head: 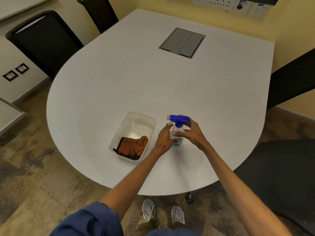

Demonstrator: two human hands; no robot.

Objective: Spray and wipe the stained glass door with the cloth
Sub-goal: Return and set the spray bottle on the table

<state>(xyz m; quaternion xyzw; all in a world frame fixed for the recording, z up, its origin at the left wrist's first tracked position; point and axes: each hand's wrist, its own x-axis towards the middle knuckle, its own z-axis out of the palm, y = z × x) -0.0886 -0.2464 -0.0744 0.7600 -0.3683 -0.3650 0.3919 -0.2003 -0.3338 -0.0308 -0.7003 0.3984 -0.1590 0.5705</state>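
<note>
A clear spray bottle (178,129) with a blue trigger head stands upright on the white table (136,82), near its front edge. My left hand (164,137) grips the bottle's body from the left, fingers reaching up toward the trigger. My right hand (193,132) wraps round the neck just under the blue head from the right. An orange cloth (134,146) with a dark edge lies crumpled in a clear plastic tub (151,123), just left of the bottle. No glass door is in view.
A grey cable hatch (182,42) is set into the table's far side. Black chairs stand at the back left (44,43), back (100,12), right (293,82) and near right (281,176). Wall sockets (230,4) line the far wall. My shoes (163,213) are under the table's edge.
</note>
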